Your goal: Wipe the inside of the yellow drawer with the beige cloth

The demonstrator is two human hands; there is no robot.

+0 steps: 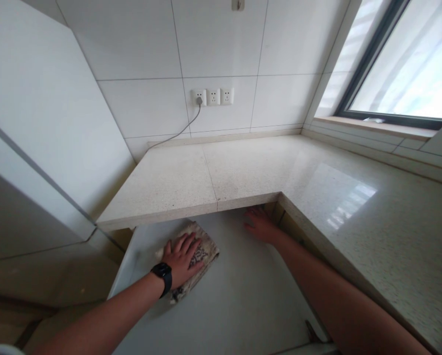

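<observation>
My left hand lies flat with fingers spread on a folded, patterned cloth, pressing it against a white door panel. The cloth is beige with dark markings, and part of it is hidden beneath the palm. A black watch sits on my left wrist. Near the panel's upper right corner, just below the countertop edge, is my right hand. Its fingers are apart and seem to rest on the panel; the fingertips are in shadow, and no object shows in them.
An L-shaped speckled countertop overhangs the panel, its inner corner close to my right arm. A white appliance or cabinet stands on the left. A grey cord runs from wall sockets. A window is at the upper right.
</observation>
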